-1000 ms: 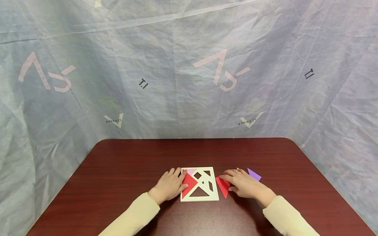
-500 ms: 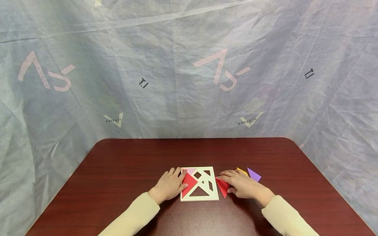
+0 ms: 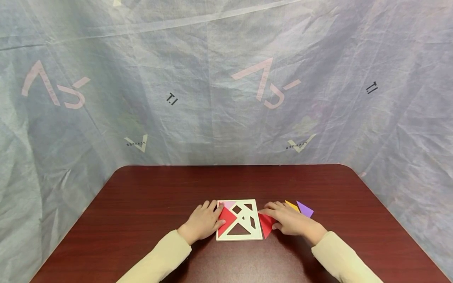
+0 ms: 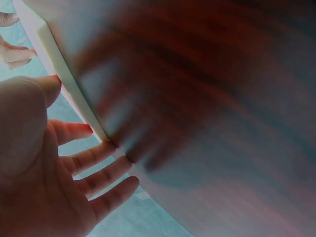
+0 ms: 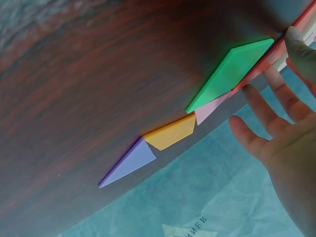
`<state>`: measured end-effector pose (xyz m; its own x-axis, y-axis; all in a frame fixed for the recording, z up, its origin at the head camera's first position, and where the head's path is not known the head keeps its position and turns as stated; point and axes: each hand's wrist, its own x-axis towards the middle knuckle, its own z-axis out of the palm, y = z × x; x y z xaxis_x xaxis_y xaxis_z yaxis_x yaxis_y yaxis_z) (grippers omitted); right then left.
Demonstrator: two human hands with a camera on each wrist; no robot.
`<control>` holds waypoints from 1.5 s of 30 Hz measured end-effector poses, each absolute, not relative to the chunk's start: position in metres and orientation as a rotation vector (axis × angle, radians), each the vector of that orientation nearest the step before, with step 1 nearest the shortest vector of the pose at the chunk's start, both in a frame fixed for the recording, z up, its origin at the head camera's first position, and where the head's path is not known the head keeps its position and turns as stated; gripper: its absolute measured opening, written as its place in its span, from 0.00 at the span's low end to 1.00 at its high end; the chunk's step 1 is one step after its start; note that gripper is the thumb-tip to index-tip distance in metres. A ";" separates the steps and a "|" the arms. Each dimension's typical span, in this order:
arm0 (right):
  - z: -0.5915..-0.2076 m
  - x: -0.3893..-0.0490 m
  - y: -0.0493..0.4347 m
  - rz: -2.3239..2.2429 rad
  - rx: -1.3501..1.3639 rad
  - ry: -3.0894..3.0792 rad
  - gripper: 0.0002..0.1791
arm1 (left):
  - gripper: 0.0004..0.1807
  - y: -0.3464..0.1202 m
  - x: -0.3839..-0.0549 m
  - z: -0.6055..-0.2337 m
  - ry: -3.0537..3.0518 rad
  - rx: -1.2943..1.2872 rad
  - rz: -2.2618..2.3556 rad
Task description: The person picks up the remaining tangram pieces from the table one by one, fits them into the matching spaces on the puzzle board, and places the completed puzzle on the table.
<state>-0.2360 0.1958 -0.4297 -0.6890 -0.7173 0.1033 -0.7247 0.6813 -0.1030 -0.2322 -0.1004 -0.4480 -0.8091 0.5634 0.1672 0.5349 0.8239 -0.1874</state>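
A white tangram board [image 3: 256, 234] with cut-out shapes lies on the table. On its left part are a large red triangle [image 3: 227, 222] and a pink piece [image 3: 230, 204]. My left hand [image 3: 201, 222] rests at the board's left edge, thumb and forefinger over the red triangle, fingers spread in the left wrist view. Right of the board, my right hand [image 3: 291, 221] pinches a second red triangle [image 3: 266, 224] between thumb and fingers, close against the board's right edge. In the right wrist view that triangle shows only as a thin red strip.
Beyond my right hand lie a yellow piece [image 3: 291, 205] and a purple triangle [image 3: 305, 209]. A green parallelogram [image 5: 229, 74] and a small pink piece [image 5: 210, 108] show in the right wrist view, hidden under my hand from above. A grey cloth [image 3: 212, 118] hangs behind the table.
My right hand has shifted slightly left with the second red triangle, which now sits closer to the board and has turned a little. More of the yellow piece shows. My left hand has stayed put.
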 end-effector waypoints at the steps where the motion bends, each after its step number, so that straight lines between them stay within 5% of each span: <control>1: -0.429 -0.236 0.195 0.219 1.213 -2.836 0.29 | 0.29 -0.100 -0.233 -0.448 -2.791 -0.852 0.194; 45: -0.426 -0.236 0.188 0.306 1.208 -2.867 0.33 | 0.28 -0.101 -0.232 -0.448 -2.777 -0.864 0.196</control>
